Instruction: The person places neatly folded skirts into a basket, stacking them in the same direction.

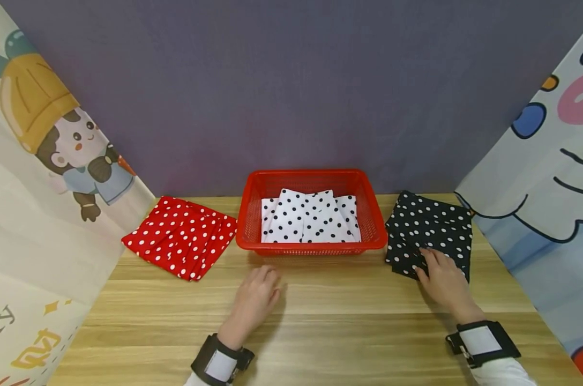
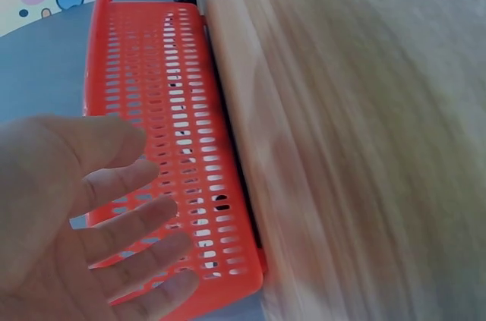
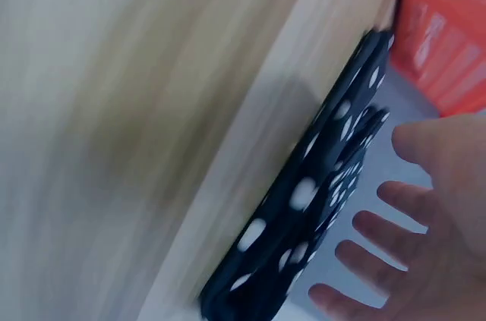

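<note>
My right hand [image 1: 443, 279] rests with loosely spread fingers [image 3: 380, 234] on the near corner of the folded black white-dotted cloth stack [image 1: 431, 231], right of the red plastic basket [image 1: 249, 214]; I'd pinch only the top layer. My left hand [image 1: 256, 300] lies open on the wooden surface [image 1: 339, 321], holding nothing.

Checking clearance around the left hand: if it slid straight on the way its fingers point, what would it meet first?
Probably the near wall of the red basket. The left hand lies open on the table, fingers aimed toward that wall; only bare wood shows between them.
</note>
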Motion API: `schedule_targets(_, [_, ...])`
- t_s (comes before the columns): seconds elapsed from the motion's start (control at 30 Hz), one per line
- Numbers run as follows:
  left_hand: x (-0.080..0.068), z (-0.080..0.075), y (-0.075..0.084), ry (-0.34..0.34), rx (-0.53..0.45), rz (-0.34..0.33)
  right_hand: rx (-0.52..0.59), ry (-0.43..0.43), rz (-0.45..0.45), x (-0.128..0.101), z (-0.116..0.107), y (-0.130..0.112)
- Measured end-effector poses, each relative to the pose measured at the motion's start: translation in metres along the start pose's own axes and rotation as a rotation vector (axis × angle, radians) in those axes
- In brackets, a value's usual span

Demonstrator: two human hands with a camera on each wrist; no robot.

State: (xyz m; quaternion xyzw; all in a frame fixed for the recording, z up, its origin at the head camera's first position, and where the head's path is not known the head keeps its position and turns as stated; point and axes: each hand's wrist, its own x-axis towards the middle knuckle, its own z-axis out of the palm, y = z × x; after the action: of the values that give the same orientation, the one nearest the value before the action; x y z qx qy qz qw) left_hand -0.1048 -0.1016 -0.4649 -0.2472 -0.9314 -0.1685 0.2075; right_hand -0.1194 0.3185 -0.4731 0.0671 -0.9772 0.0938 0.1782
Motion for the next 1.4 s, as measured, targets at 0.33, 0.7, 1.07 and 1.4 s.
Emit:
schedule_targets(0.33, [0.0,0.002,0.006,-0.06,-0.011,0.067,-0.032,-0.173,0.078,0.008,0.003,0.035])
schedule_targets(0.7, [0.0,0.006,0.016,-0.199,0.002,0.051,-0.094,-0.33,0.101,0.006,0.003,0.033])
schedule_targets(1.07, [-0.002,0.015,0.029,-0.18,-0.006,0.109,-0.141,-0.211,0.088,-0.015,0.004,0.007])
schedule_targets(1.4, [-0.004,0.018,0.039,-0.187,0.014,0.131,-0.162,-0.136,0.004,-0.036,-0.004,-0.02])
